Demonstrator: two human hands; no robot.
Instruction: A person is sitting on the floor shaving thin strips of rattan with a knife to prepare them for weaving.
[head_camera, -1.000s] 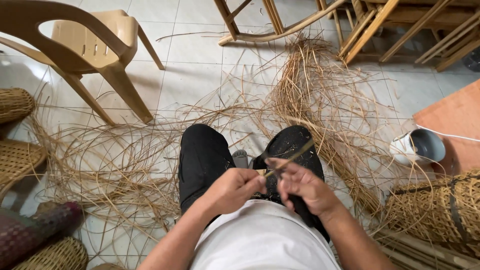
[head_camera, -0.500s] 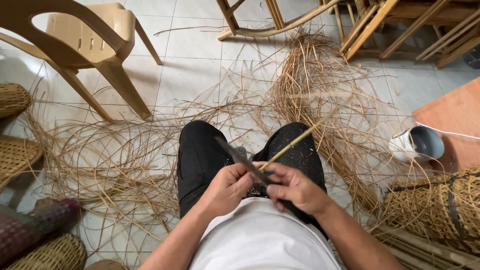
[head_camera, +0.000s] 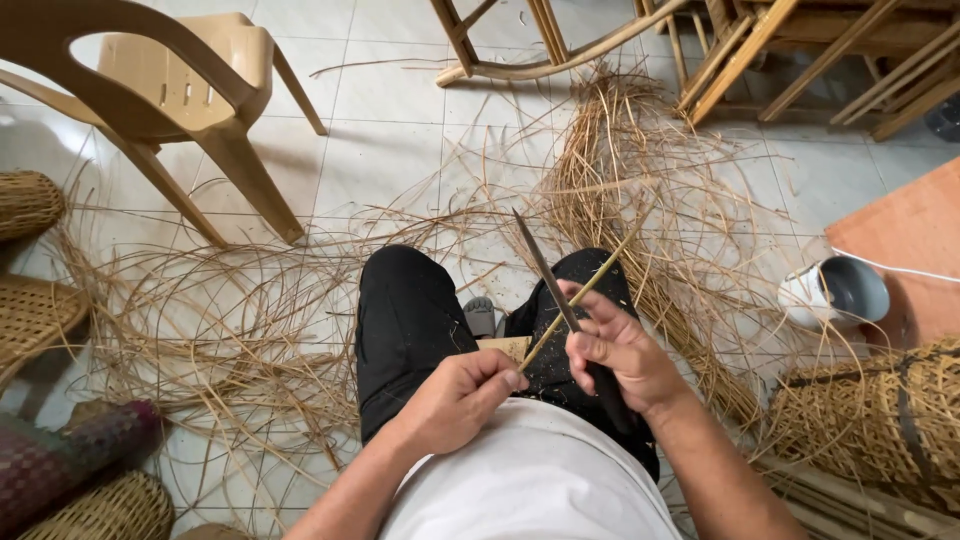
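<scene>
Sitting over a pale tiled floor (head_camera: 400, 150) strewn with loose rattan strands (head_camera: 640, 170), the person's right hand (head_camera: 620, 355) has its fingers clamped on a dark knife (head_camera: 545, 272); left hand (head_camera: 460, 395) pinches a thin strip (head_camera: 585, 290) above the lap, plastic chair (head_camera: 180, 90) nearby.

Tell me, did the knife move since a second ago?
Yes. The knife in the right hand was down low by the black trousers; now its blade has swung up, pointing toward the plastic chair side of the floor.
</scene>
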